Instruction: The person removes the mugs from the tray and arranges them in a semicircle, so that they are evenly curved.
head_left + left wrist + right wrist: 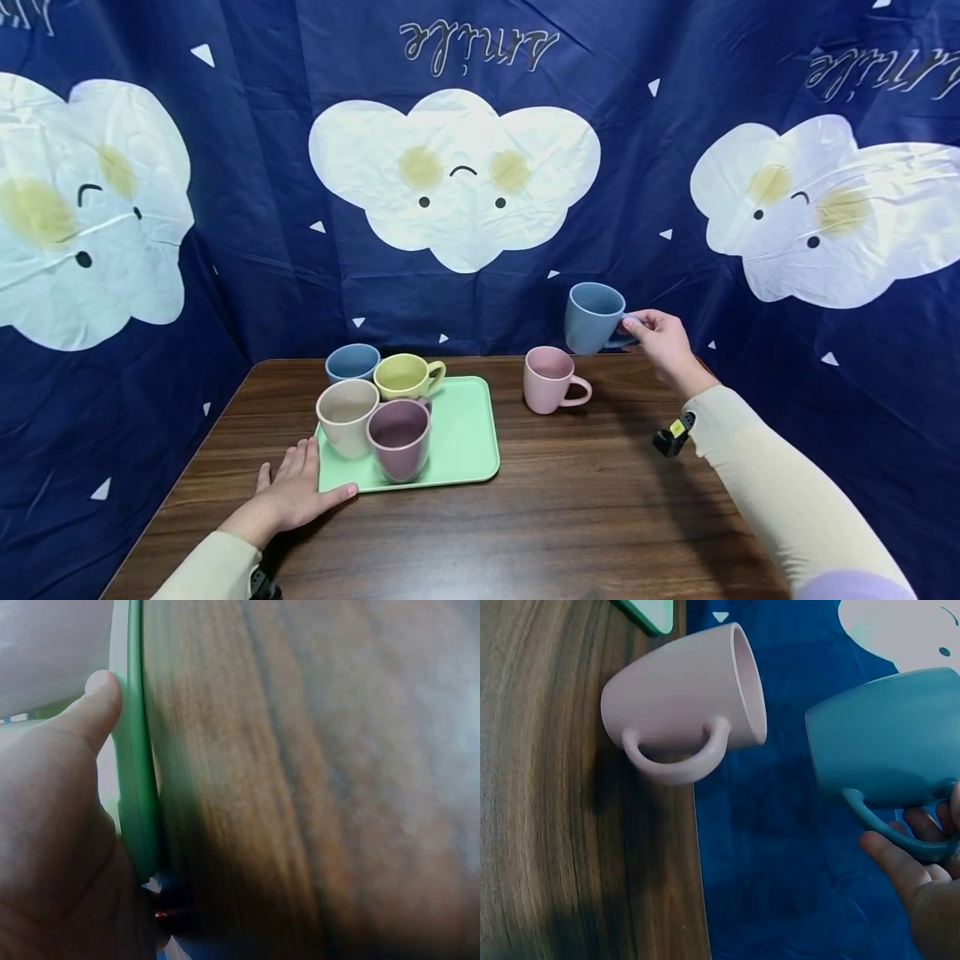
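Note:
My right hand (666, 343) grips the handle of a blue mug (587, 327), upright and raised above the table's far edge. Beyond its underside in the right wrist view stands a pink mug (675, 697), handle to the right in the head view. My left hand (287, 497) lies at the near left corner of a light green tray (467, 433), fingers straight along its left side, thumb on the front rim. On the tray's left half cluster a beige mug (347, 425), a purple mug (401, 457), a yellow mug (401, 385) and another blue mug (352, 362), partly hidden.
The wooden table (570, 517) ends at the back against a dark blue cloth (262, 275) printed with clouds, which also hangs along both sides. A small black device (675, 433) is strapped at the right wrist.

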`<action>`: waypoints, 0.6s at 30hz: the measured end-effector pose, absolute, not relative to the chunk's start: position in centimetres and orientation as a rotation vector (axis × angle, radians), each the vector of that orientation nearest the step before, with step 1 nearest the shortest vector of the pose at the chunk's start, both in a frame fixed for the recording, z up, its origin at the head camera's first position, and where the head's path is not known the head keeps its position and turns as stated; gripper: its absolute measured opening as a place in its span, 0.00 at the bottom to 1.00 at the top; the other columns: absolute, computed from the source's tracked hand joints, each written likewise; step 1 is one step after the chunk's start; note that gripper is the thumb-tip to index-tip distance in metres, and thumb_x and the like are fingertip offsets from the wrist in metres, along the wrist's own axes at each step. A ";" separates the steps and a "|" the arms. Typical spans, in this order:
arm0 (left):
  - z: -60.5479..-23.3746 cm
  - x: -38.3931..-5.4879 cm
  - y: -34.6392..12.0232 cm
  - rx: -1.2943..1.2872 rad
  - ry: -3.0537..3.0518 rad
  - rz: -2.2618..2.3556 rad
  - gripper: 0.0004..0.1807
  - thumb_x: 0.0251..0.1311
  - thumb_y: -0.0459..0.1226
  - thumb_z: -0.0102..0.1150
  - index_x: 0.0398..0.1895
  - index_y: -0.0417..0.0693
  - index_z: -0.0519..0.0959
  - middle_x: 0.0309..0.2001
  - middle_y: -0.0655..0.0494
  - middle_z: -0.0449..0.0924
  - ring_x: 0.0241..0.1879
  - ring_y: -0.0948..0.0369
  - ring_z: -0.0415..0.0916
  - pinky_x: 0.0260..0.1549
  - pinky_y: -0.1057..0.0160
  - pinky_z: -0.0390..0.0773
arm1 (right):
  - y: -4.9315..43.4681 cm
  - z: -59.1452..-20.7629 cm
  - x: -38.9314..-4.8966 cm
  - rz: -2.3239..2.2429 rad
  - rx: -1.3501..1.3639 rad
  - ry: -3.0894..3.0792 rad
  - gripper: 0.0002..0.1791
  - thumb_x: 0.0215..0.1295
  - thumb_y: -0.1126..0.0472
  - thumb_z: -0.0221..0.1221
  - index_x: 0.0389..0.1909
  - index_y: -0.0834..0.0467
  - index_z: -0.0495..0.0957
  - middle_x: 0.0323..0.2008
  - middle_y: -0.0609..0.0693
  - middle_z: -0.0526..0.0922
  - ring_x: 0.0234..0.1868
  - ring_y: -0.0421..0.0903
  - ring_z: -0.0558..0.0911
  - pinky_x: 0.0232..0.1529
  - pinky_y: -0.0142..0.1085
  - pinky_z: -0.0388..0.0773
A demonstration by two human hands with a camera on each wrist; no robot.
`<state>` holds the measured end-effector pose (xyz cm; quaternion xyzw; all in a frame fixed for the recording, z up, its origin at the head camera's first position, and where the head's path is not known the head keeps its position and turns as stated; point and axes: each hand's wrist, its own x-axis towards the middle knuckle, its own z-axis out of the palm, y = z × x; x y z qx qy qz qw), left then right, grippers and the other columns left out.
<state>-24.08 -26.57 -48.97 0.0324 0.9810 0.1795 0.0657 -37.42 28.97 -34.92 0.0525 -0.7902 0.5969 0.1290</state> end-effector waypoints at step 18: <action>-48.8 -24.1 -26.6 0.093 2.949 0.541 0.70 0.58 0.73 0.51 0.74 0.18 0.39 0.73 0.17 0.36 0.73 0.24 0.36 0.62 0.21 0.32 | 30.5 -38.3 -40.0 1.654 -0.041 -2.319 0.16 0.76 0.62 0.56 0.51 0.74 0.76 0.35 0.49 0.87 0.36 0.35 0.83 0.33 0.28 0.82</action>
